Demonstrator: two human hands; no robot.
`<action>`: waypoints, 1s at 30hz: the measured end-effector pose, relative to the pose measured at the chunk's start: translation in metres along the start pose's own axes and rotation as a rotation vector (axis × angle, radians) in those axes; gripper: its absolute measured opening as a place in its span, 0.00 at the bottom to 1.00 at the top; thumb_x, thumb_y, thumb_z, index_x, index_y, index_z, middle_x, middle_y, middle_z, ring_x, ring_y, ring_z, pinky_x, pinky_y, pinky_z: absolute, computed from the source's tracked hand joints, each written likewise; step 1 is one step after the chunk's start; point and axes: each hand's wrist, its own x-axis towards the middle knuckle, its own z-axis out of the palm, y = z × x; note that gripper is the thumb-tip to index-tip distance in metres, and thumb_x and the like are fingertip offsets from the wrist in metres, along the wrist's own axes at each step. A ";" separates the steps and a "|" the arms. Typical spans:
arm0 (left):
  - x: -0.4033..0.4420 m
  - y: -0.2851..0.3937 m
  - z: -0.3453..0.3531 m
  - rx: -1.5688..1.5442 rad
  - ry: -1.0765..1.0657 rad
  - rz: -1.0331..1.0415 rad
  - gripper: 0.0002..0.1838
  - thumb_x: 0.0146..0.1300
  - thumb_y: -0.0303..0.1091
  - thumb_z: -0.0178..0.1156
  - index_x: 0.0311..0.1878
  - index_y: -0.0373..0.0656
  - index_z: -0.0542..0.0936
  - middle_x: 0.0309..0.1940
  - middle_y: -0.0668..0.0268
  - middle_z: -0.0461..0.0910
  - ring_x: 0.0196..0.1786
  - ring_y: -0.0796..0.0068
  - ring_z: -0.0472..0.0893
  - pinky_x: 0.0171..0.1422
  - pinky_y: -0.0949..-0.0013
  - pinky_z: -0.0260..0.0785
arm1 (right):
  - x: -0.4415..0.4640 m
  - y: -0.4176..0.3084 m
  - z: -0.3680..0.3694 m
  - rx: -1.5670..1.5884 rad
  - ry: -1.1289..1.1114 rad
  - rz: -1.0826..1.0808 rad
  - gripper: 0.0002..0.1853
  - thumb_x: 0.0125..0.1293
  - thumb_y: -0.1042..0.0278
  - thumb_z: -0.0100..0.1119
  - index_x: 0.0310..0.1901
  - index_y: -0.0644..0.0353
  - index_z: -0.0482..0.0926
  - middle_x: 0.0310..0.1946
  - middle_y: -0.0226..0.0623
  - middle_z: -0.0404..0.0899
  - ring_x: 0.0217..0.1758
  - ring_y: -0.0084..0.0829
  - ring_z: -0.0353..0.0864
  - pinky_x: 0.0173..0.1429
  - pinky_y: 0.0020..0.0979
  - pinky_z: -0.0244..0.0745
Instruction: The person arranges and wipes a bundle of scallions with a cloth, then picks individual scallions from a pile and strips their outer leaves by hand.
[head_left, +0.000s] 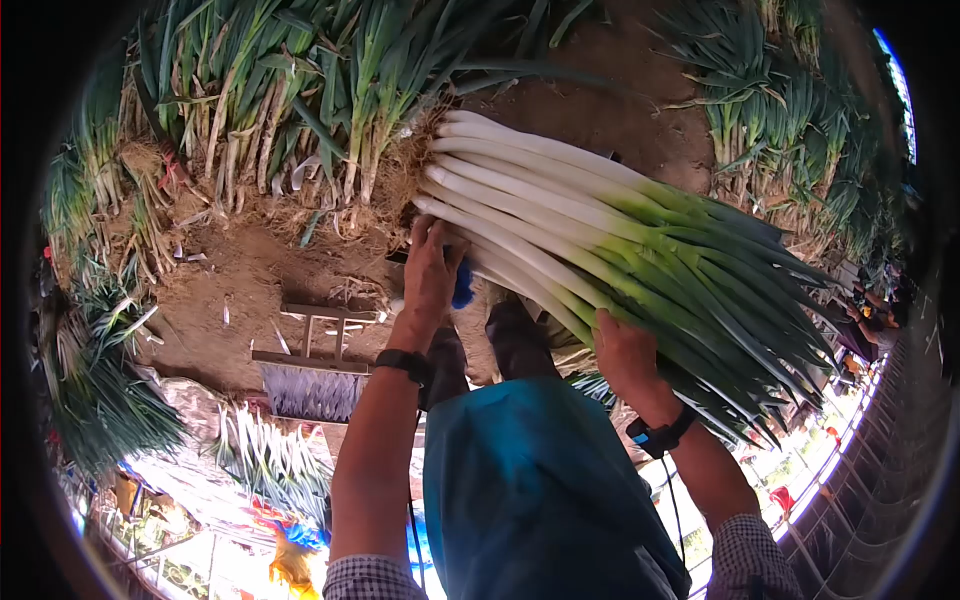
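Note:
A big bundle of long green onions (560,200) stretches before me, white stems to the left and dark green leaves to the right. At the lower edge of the white stems, near the roots, my left hand (430,268) is closed on the bundle, its fingertips partly hidden. My right hand (625,352) grips the same lower edge farther right, where white turns to green. Its fingers are curled and partly covered by the stalks. A small blue thing (462,285) shows beside my left hand; I cannot make out what it is.
Unpeeled green onions with soil and roots (270,110) stand in a row at the upper left, more (790,120) at the upper right. A brush-like tool with a wooden frame (315,390) lies left of my legs. Cleaned onions (265,455) lie at the lower left.

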 end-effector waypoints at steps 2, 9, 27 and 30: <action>-0.002 0.007 -0.005 0.009 -0.014 -0.006 0.25 0.64 0.26 0.68 0.63 0.36 0.74 0.66 0.49 0.70 0.65 0.45 0.74 0.67 0.56 0.72 | -0.018 0.009 0.003 -0.031 -0.043 0.021 0.07 0.66 0.71 0.59 0.44 0.62 0.76 0.25 0.45 0.82 0.30 0.50 0.86 0.33 0.48 0.78; 0.001 0.018 -0.008 0.104 -0.054 -0.009 0.25 0.68 0.31 0.65 0.66 0.36 0.73 0.68 0.49 0.69 0.69 0.44 0.72 0.68 0.53 0.71 | -0.012 0.014 -0.002 -0.046 0.053 -0.087 0.04 0.64 0.72 0.62 0.37 0.59 0.77 0.24 0.42 0.81 0.29 0.48 0.85 0.32 0.49 0.77; 0.068 0.103 -0.002 0.233 -0.108 0.203 0.44 0.60 0.40 0.74 0.76 0.45 0.62 0.74 0.43 0.62 0.49 0.41 0.84 0.47 0.52 0.81 | 0.143 0.106 -0.080 -0.122 0.411 -0.040 0.29 0.68 0.54 0.65 0.61 0.69 0.75 0.60 0.53 0.75 0.66 0.54 0.70 0.71 0.51 0.65; 0.095 0.098 -0.002 0.261 -0.329 0.144 0.53 0.58 0.51 0.74 0.80 0.47 0.55 0.80 0.43 0.51 0.52 0.37 0.83 0.52 0.48 0.80 | 0.139 0.105 -0.055 -0.125 0.205 -0.006 0.42 0.69 0.40 0.59 0.68 0.74 0.66 0.64 0.57 0.70 0.68 0.56 0.67 0.75 0.53 0.59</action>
